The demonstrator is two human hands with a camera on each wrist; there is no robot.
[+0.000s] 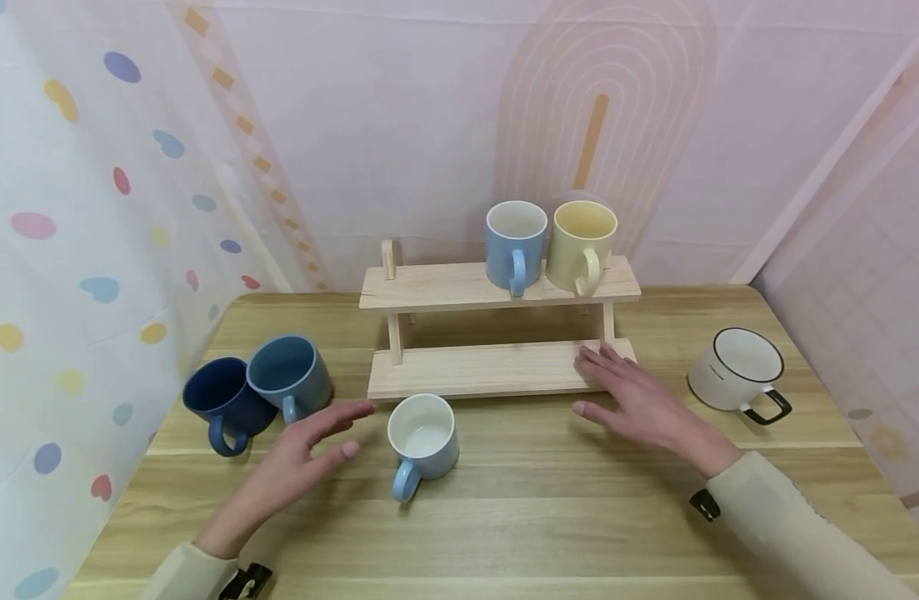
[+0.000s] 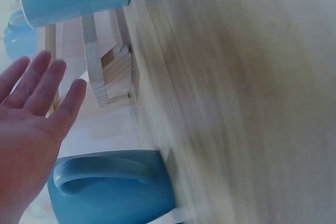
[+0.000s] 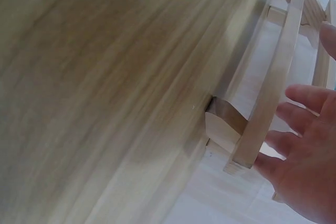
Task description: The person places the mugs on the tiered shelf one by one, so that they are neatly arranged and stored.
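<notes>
My left hand (image 1: 290, 467) is held with extended fingers between a pale blue mug (image 1: 435, 450) on its right and a teal-blue mug (image 1: 312, 390) on its left. It grips neither. The pale blue mug stands upright in front of a two-tier wooden shelf (image 1: 437, 285), its handle toward me. Fingers spread, my right hand (image 1: 642, 408) reaches to the right end of the shelf's lower board (image 1: 474, 371); the right wrist view shows its fingertips by the board's edge, but whether they press on it I cannot tell.
On the upper board stand a light blue mug (image 1: 513, 250) and a yellow mug (image 1: 575, 254), side by side toward the right. A navy mug (image 1: 234, 404) is beside the teal-blue one at far left. A white mug with black rim (image 1: 721, 375) sits at far right. Patterned curtains surround the table.
</notes>
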